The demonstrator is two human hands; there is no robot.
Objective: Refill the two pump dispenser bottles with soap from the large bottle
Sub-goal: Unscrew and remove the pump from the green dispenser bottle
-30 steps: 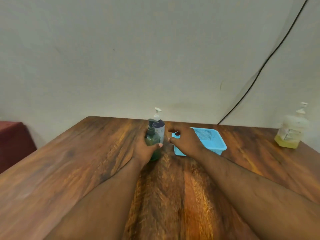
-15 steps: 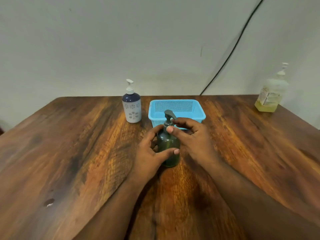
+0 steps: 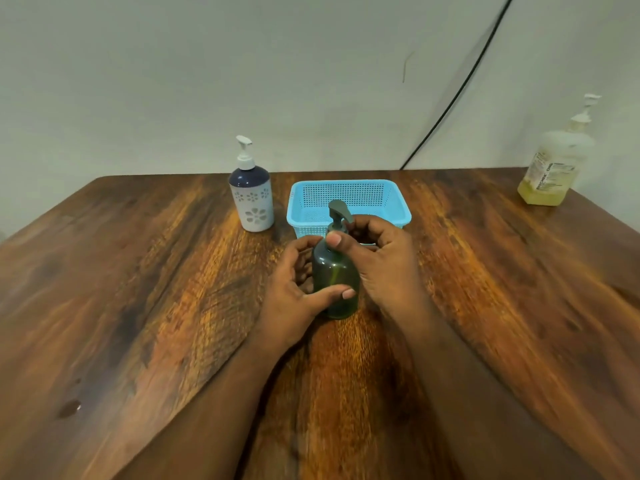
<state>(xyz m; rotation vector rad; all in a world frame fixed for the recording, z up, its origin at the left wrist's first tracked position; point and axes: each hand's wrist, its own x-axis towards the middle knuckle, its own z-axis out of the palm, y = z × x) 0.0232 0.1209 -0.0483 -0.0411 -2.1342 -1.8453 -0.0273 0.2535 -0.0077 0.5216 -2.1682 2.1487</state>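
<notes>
A dark green pump bottle point(image 3: 335, 271) stands upright on the wooden table point(image 3: 145, 289) in the middle. My left hand point(image 3: 294, 289) wraps its body from the left, thumb across the front. My right hand point(image 3: 381, 261) grips the neck just under the grey pump head. A white pump bottle point(image 3: 252, 199) with a navy top and flower pattern stands behind to the left. The large clear bottle point(image 3: 554, 164), with yellow soap low in it, stands at the far right near the wall.
A light blue perforated basket point(image 3: 398, 202) sits just behind the green bottle. A black cable point(image 3: 460, 88) runs down the wall to the table's back edge. A small wet spot point(image 3: 69, 407) lies near the front left.
The green bottle has come from beside the white bottle towards me, in front of the basket. My right hand, free a second ago, now holds its neck. The camera tilted down.
</notes>
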